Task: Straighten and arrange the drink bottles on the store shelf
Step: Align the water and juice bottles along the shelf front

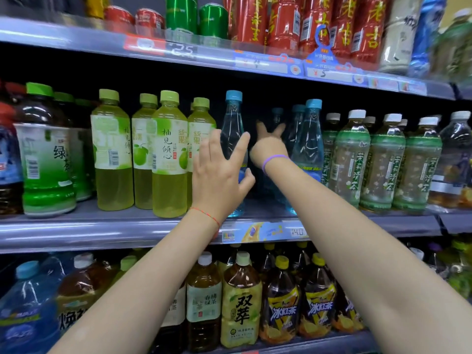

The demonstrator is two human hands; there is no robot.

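On the middle shelf (102, 231) a clear blue-capped bottle (233, 116) stands upright at the front edge. My left hand (219, 175) lies against its front, fingers straight and spread, thumb touching the lower label. To its right is a dark gap. My right hand (268, 144) reaches deep into that gap with fingers spread and holds nothing. It is close to a rear blue-capped bottle (277, 113), and whether it touches that bottle is hidden. More blue-capped bottles (310, 139) stand right of the gap.
Yellow-green pomelo drink bottles (168, 154) crowd the left of the middle shelf, and white-capped jasmine tea bottles (350, 159) stand to the right. Cans and red bottles (286, 21) fill the shelf above. Large tea bottles (241, 302) stand below, under my forearms.
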